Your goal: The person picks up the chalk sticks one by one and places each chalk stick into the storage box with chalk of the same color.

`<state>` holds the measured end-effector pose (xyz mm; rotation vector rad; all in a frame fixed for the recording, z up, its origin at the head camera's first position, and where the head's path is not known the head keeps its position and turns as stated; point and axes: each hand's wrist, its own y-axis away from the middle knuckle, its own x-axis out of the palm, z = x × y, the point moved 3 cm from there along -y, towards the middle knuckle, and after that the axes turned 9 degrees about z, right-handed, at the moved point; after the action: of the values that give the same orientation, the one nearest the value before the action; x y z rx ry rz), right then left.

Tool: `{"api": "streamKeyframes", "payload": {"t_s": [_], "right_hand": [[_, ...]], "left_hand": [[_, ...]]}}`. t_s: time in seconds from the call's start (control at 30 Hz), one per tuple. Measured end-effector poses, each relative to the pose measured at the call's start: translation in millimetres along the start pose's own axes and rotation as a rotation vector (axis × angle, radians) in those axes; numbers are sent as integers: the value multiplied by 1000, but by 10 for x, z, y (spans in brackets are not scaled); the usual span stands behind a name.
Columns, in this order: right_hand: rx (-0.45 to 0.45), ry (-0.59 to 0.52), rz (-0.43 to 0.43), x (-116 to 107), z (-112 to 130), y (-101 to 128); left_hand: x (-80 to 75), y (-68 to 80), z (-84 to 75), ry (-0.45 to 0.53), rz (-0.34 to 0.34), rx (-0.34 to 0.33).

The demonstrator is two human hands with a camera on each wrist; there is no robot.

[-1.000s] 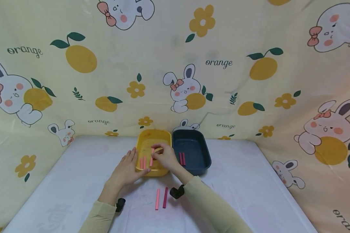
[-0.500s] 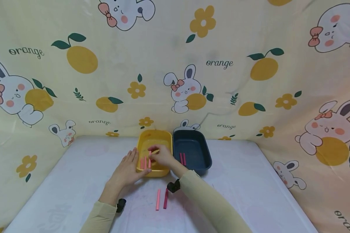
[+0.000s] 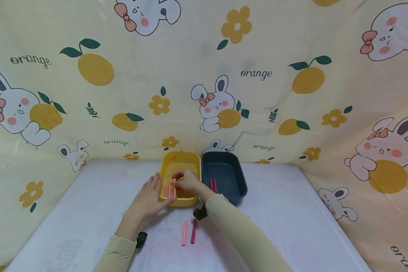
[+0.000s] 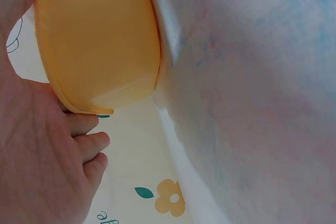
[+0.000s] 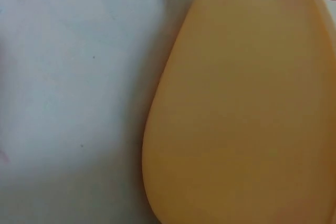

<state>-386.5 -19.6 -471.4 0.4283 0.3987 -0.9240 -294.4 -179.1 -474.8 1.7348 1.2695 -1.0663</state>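
My right hand point(image 3: 189, 181) reaches into the yellow tub point(image 3: 185, 203) and pinches a slim pink stick point(image 3: 175, 193) that looks like chalk. Left of it in the tub lie two similar pink sticks point(image 3: 167, 190). My left hand point(image 3: 147, 198) rests at the tub's front-left corner, fingers straight along the side and thumb over the front rim. In the left wrist view, that thumb and the fingertips meet the tub's edge. The right wrist view mostly has the tub's outer wall point(image 5: 236, 103); the pinch itself is out of its frame.
A dark blue tub point(image 3: 224, 166) stands against the yellow one's right side, with two deep-pink sticks point(image 3: 213, 185) inside. On the white table point(image 3: 278, 223) in front lie a light pink stick point(image 3: 184, 233) and a dark pink stick point(image 3: 193, 231). A printed curtain point(image 3: 176, 68) hangs behind.
My right hand has moved a little left inside the yellow tub, bringing the held pink stick beside the other two. My left hand has stayed in place.
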Motion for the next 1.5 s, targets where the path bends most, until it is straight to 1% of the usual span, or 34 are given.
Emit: {"api": "streamKeyframes", "payload": {"t_s": [0.17, 0.27, 0.47, 0.8, 1.17, 1.33, 1.5], "right_hand": [[9, 31, 8, 14, -35, -35], [9, 30, 12, 26, -47, -55], [14, 55, 5, 39, -48, -79], [20, 188, -13, 43, 1, -59], [32, 286, -12, 66, 6, -94], [34, 290, -16, 73, 14, -88], [4, 253, -26, 87, 14, -67]], "left_hand": [[0, -7, -11, 6, 4, 5], [-3, -10, -7, 2, 3, 7], [-6, -10, -1, 0, -5, 12], [-7, -10, 11, -2, -11, 21], [-25, -15, 0, -1, -14, 15], [-28, -5, 3, 0, -16, 17], [-22, 13, 5, 7, -8, 13]]}}
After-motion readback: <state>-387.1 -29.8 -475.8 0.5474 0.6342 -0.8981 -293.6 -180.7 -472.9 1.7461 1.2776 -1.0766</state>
